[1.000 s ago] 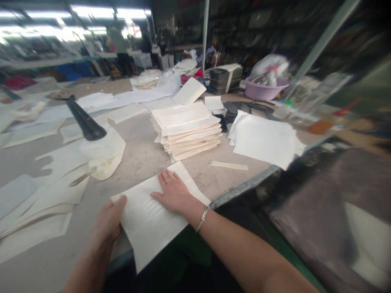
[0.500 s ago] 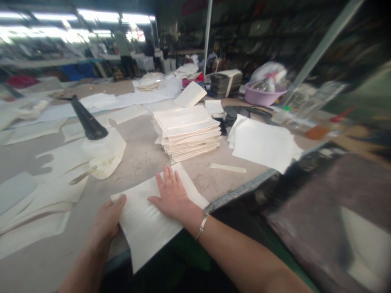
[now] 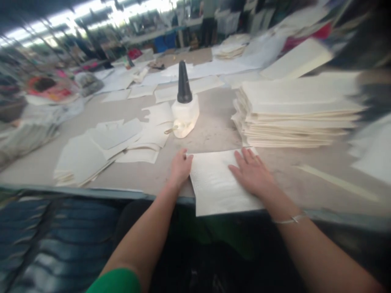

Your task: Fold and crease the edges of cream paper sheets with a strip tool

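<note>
An off-white, slightly shiny sheet (image 3: 218,183) lies in front of me, its near edge hanging past the table's front edge. My left hand (image 3: 181,166) grips the sheet's left edge near the far corner, thumb uppermost; the fingertips beneath are hidden. Flat on the right half of the sheet rests my right hand (image 3: 253,171), palm down with fingers spread. Just beyond it stands a thick stack of cream sheets (image 3: 301,118). A white pot with a black cone-shaped top (image 3: 184,87) is farther back on the left, a small brush-like handle (image 3: 169,131) sticking out of its near side.
Loose cut pieces (image 3: 82,156) lie in a pile on the left of the table (image 3: 210,134). A narrow cream strip (image 3: 337,182) and more white sheets (image 3: 375,146) are at the right. Folded dark blue fabric (image 3: 76,244) sits below the table edge at lower left.
My view has swung to the left, so the stack and pot appear farther right. The sheet now sits squarer to me. Both hands keep their places on it.
</note>
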A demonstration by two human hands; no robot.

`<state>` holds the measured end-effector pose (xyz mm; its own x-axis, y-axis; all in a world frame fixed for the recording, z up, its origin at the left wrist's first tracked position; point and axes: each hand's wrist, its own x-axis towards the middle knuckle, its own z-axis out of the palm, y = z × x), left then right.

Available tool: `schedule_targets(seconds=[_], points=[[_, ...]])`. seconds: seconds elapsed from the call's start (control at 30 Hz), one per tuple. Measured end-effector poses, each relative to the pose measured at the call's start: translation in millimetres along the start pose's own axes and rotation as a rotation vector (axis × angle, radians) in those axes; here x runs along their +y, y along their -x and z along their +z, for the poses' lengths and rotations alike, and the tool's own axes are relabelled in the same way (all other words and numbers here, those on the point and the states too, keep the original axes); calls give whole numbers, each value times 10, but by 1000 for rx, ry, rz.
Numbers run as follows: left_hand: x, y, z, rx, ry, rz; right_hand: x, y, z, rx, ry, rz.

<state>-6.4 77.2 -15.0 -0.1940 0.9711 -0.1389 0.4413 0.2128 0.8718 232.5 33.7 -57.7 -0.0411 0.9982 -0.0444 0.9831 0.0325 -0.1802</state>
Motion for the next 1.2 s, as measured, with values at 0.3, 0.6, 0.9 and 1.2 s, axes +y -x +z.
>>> schedule_targets(seconds=[0.3, 0.6, 0.9, 1.2], points=[[-124, 1050, 240, -473, -835, 785, -6, 12, 42, 60, 73, -20], [-338, 1040, 114, -413, -905, 682, -3, 20, 38, 44, 97, -19], [-352, 816, -139, -396, -1018, 669, -62, 31, -60, -27, 80, 25], [-286, 456, -173, -331, -1101, 590, -38, 15, -22, -11, 56, 11]])
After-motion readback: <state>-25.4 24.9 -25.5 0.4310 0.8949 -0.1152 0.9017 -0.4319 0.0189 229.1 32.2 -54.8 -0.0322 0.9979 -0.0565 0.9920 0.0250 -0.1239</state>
